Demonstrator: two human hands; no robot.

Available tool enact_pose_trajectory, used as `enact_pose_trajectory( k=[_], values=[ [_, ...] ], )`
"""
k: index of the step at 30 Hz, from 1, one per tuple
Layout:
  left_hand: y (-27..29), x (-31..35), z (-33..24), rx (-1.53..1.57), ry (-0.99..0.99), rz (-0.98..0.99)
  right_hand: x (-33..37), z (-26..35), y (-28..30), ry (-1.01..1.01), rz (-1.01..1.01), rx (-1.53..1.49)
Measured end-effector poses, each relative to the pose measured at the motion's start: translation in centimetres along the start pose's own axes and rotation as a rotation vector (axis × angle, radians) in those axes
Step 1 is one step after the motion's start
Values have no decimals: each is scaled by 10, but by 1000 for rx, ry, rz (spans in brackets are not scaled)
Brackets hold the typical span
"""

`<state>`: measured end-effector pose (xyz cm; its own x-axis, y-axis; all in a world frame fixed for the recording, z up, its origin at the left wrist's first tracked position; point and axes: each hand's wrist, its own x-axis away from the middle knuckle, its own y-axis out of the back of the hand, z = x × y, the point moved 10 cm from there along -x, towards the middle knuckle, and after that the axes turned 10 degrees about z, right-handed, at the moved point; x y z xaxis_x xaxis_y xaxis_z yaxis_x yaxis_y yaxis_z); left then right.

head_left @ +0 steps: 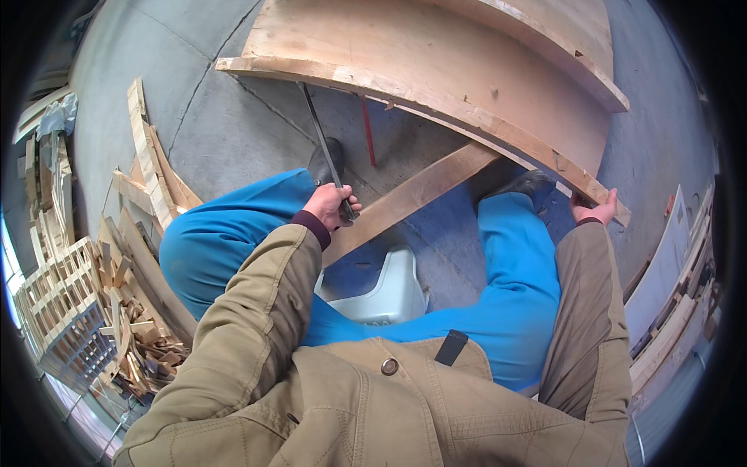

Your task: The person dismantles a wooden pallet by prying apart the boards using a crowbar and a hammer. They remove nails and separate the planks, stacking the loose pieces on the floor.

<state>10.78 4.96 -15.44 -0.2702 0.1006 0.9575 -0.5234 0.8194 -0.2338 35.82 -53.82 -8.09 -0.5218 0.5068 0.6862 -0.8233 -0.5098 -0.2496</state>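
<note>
My left hand (pixel 331 207) is closed around the lower end of a long dark metal pry bar (pixel 318 128). The bar's far end reaches under the near edge of a wooden panel (pixel 420 43), where its tip is hidden. A rough wooden batten (pixel 405 95) runs along that edge, and a second batten (pixel 545 50) crosses the panel farther back. At the near right corner my right hand (pixel 595 208) grips the end of the near batten. A loose plank (pixel 412 198) slopes from beneath the panel toward my left hand. Beside the bar, a thin red rod (pixel 368 132) shows below the panel edge.
A pale plastic stool (pixel 389 292) stands between my blue-trousered legs. On the left lie loose boards (pixel 148 156), a plastic crate (pixel 58 303) and a heap of wood scraps (pixel 148 342). Long boards and a white sheet (pixel 661 265) are stacked at the right. The floor (pixel 175 47) is grey concrete.
</note>
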Motion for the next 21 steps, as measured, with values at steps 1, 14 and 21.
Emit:
enact_pose_trajectory(
  k=[1, 14, 21],
  values=[
    [4, -2, -1, -36, -5, -17, 0, -1, 2, -4, -13, 2],
    [41, 23, -29, -5, -303, -300, 15, 12, -4, 40, -1, -8],
    [27, 18, -27, 51, -296, -284, 5, 7, 2, 6, 4, -8]
  ],
)
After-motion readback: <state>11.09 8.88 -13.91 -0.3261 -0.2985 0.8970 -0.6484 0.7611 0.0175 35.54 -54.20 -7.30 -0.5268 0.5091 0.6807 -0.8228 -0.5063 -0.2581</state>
